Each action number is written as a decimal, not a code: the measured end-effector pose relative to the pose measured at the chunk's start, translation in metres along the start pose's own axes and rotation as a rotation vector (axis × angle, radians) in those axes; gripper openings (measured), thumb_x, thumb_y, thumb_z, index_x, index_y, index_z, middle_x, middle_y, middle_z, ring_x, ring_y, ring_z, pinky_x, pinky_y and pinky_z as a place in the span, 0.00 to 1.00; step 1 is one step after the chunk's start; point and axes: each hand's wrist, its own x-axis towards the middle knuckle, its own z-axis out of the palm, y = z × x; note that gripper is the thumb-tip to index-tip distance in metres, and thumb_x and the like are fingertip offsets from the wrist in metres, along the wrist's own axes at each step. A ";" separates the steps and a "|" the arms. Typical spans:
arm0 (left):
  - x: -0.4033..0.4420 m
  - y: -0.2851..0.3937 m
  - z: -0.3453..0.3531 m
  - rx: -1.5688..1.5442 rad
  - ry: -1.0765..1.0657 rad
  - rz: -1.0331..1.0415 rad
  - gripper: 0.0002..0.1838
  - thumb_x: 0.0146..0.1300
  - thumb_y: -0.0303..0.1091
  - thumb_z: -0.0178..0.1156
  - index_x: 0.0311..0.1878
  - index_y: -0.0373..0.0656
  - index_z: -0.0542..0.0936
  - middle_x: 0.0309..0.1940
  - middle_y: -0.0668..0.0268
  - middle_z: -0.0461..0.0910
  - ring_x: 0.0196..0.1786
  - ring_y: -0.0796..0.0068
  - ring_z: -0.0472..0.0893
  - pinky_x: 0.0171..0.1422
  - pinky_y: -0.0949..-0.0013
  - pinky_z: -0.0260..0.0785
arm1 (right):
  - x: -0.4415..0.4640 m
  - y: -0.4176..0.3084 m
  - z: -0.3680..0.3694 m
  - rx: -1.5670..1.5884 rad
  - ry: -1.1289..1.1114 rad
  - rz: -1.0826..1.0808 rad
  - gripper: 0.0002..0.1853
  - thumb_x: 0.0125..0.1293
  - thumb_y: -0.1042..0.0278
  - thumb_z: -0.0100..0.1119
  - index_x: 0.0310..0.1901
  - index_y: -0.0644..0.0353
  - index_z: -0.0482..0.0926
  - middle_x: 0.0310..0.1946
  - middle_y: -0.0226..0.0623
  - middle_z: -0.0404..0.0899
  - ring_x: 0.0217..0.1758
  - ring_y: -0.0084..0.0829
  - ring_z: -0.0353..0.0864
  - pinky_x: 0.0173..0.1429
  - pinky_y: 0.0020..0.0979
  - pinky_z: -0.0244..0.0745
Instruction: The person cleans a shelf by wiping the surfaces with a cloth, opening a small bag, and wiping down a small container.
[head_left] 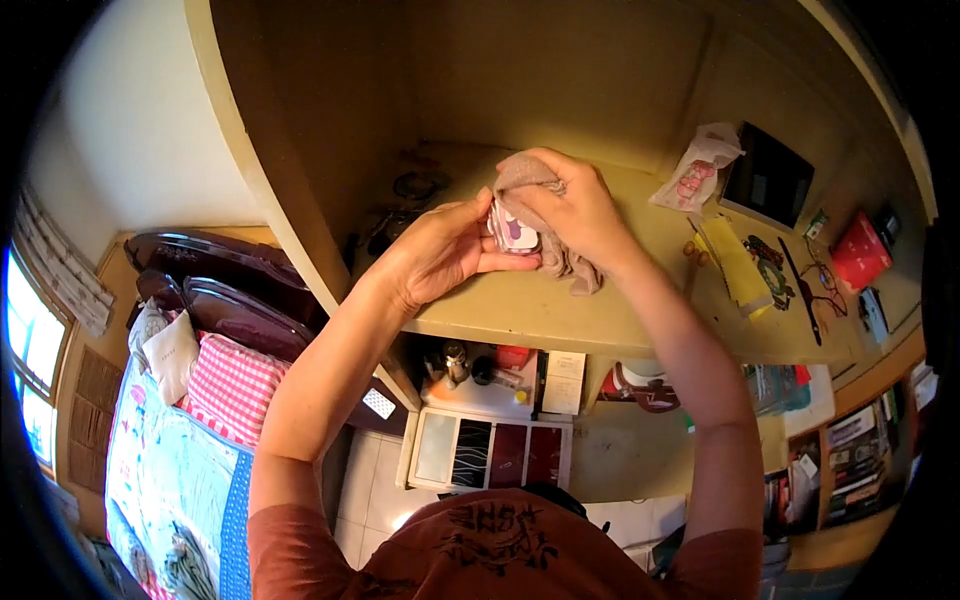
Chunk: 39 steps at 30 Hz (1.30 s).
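Above a wooden shelf (470,318), my left hand (440,250) is closed around a small white object with purple markings (515,232). I cannot make out what kind of object it is. My right hand (585,205) grips a greyish-brown cloth (530,180) and presses it against the top and side of that object. One end of the cloth hangs down below my right wrist. The cloth covers part of the white object, and my left fingers hide its lower edge.
Behind my left hand lie dark cords (418,185). At right are a plastic bag (697,170), a black-screened frame (768,178), a yellow paper (733,265), glasses (828,290) and a red pouch (860,250). Below sits an open drawer (490,450); a bed (175,450) stands at left.
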 end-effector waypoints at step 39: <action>0.002 -0.009 -0.007 0.592 0.184 0.381 0.15 0.66 0.23 0.71 0.54 0.36 0.80 0.48 0.65 0.85 0.49 0.74 0.85 0.58 0.70 0.80 | -0.013 0.002 -0.009 0.499 0.162 0.056 0.16 0.70 0.64 0.68 0.52 0.66 0.82 0.43 0.35 0.86 0.43 0.21 0.83 0.48 0.25 0.79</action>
